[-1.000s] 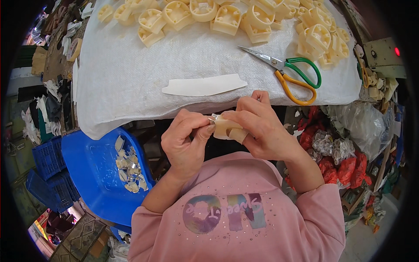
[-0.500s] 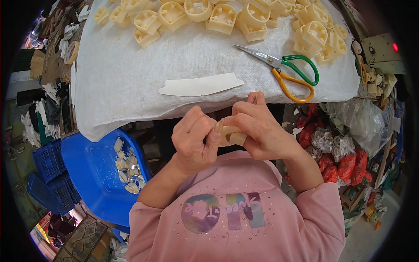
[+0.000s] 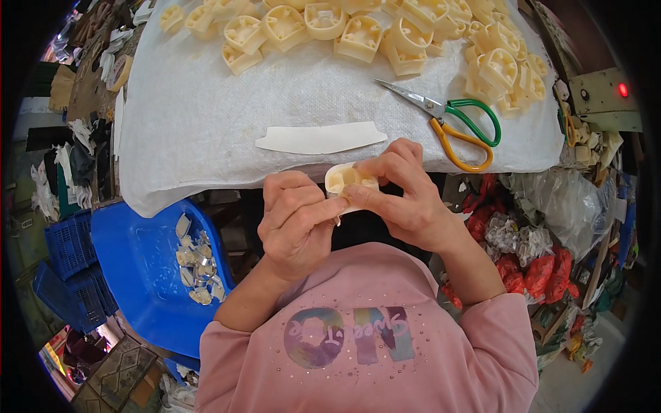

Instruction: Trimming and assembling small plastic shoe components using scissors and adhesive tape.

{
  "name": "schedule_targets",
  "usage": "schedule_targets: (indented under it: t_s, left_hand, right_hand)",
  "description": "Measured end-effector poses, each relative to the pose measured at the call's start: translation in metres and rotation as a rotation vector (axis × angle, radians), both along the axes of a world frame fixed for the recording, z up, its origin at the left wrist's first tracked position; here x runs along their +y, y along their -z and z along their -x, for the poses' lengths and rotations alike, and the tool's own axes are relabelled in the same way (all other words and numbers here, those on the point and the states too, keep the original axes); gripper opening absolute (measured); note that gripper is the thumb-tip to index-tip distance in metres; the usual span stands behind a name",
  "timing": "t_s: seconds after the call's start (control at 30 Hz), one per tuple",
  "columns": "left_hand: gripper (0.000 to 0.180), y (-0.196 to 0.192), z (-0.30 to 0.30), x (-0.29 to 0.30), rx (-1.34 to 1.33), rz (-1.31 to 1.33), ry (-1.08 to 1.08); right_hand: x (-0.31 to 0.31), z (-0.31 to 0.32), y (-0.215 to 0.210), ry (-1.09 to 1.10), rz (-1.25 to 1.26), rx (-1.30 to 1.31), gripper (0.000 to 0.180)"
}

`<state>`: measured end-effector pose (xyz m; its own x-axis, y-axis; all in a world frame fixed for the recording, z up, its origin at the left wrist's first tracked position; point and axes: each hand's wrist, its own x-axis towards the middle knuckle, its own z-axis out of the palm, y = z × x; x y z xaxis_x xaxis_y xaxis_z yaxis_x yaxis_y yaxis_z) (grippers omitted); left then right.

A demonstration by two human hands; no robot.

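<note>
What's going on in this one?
A person in a pink top is working on a cream hollow molded piece just off the near table edge. The right hand grips it between thumb and fingers; the left hand's fingertips meet its near side, their exact hold unclear. On the white woven sheet lie a white strip, scissors and many similar cream pieces. A blue tub holding scraps sits at the person's left.

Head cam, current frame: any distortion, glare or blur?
Head view: round fisheye vignette blacks out the corners; head view: clear plastic glints and a red indicator light glows; head view: hands, cream piece and scissors look reasonably sharp, no strong motion blur.
</note>
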<state>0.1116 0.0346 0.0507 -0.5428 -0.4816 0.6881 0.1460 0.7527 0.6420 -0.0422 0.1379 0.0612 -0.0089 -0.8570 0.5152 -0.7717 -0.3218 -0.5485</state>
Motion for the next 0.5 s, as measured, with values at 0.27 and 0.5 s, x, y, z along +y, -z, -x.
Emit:
schedule_targets:
  t_s: [0.27, 0.5]
  left_hand:
    - [0.033, 0.009, -0.017, -0.009, -0.016, -0.049, -0.074]
    - [0.028, -0.005, -0.003, 0.000, 0.107, -0.104, 0.064]
  right_hand:
    - [0.012, 0.005, -0.037, 0.143, -0.060, -0.329, 0.038]
    - [0.027, -0.034, 0.013, 0.254, -0.155, -1.435, 0.023]
